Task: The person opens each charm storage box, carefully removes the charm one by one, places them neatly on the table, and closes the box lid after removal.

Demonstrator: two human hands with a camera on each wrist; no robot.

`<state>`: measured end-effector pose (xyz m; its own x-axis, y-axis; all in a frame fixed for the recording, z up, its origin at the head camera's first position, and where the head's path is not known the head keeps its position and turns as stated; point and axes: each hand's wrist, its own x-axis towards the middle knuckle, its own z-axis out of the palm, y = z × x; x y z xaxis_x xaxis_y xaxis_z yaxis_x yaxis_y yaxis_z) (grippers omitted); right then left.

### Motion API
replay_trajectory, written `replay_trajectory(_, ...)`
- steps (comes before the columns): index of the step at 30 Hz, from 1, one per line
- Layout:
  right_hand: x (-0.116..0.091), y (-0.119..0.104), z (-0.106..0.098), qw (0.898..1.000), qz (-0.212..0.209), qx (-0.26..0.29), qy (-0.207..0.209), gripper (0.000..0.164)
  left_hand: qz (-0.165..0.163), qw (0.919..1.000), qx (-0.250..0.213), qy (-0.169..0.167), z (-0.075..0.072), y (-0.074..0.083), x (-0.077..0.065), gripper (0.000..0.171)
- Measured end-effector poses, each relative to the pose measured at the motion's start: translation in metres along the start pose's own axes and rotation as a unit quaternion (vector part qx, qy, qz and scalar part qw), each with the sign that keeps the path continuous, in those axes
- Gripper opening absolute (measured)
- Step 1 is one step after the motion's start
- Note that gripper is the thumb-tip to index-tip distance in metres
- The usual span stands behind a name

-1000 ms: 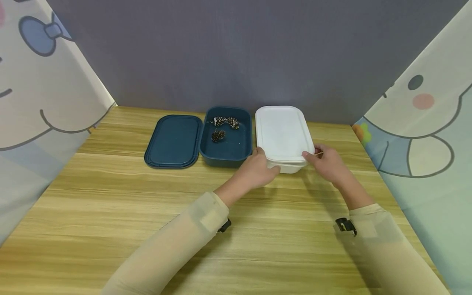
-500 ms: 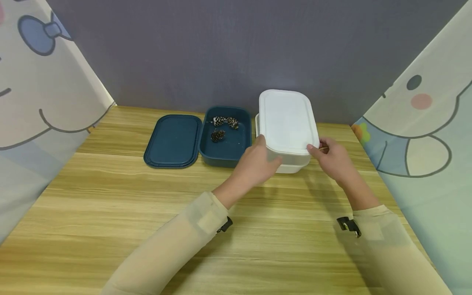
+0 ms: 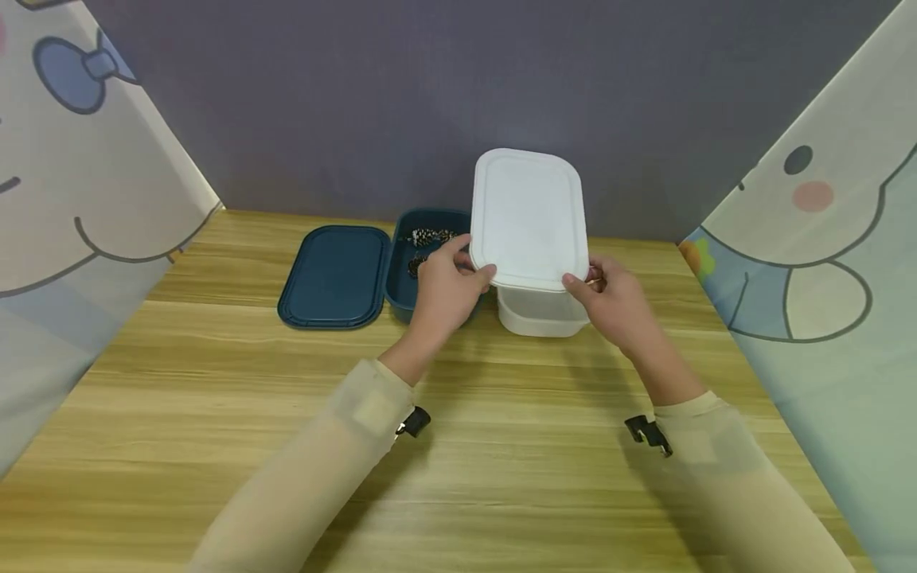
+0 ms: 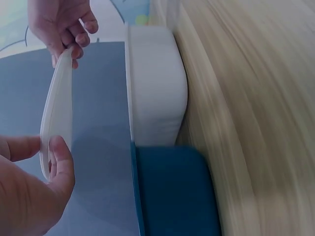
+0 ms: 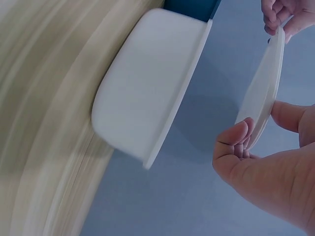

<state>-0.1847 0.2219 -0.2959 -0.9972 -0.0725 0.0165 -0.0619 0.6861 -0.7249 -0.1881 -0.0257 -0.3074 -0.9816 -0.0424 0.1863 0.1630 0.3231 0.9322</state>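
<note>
A white rectangular lid (image 3: 530,219) is held up in the air by both hands, apart from the white box (image 3: 540,314) beneath it. My left hand (image 3: 447,286) pinches the lid's near left corner, thumb on top and fingers underneath. At the near right corner my right hand (image 3: 612,306) pinches it the same way. Both wrist views show the lid edge-on between thumbs and fingers, with a gap to the white box (image 5: 150,78). In the head view the lid hides most of the box's opening.
Left of the white box stands a dark blue box (image 3: 403,298) with pine cones (image 3: 424,237) inside, partly covered by the left hand. Its dark blue lid (image 3: 335,274) lies flat on the wooden table (image 3: 215,398) farther left. A grey wall (image 3: 344,103) rises behind.
The white lid has come up off the white box, then moved left and toward the wall side. Both hands travelled with it, and the left hand shifted its hold to the lid's corner.
</note>
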Motion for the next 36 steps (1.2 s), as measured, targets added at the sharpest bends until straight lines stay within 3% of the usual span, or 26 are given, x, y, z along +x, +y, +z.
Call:
replay_trajectory(5, 0.002, -0.009, 0.01, 0.999, -0.012, 0.029, 0.002, 0.063, -0.011, 0.9998, 0.0, -0.014, -0.016, -0.002, 0.002, 0.068)
replay_trajectory(9, 0.003, -0.021, 0.019, 0.995, -0.014, 0.103, -0.004, 0.07, -0.023, 0.9995, -0.009, -0.022, -0.03, -0.005, 0.002, 0.072)
replay_trajectory(13, 0.004, -0.035, 0.03, 0.987, -0.014, 0.162, -0.013, 0.071, -0.044, 0.997, -0.059, -0.025, -0.046, -0.01, 0.001, 0.072)
replay_trajectory(19, 0.011, -0.047, 0.051, 0.984, -0.019, 0.173, -0.036, 0.067, -0.083, 0.9856, -0.147, -0.017, -0.076, -0.015, 0.003, 0.073)
replay_trajectory(28, 0.025, -0.074, 0.093, 0.978, -0.024, 0.199, -0.059, 0.063, -0.09, 0.9896, -0.112, -0.01, -0.124, -0.025, 0.002, 0.072)
replay_trajectory(36, 0.021, -0.105, 0.122, 0.973, -0.04, 0.203, -0.099, 0.065, -0.089, 0.9883, -0.124, 0.005, -0.164, -0.037, -0.006, 0.071)
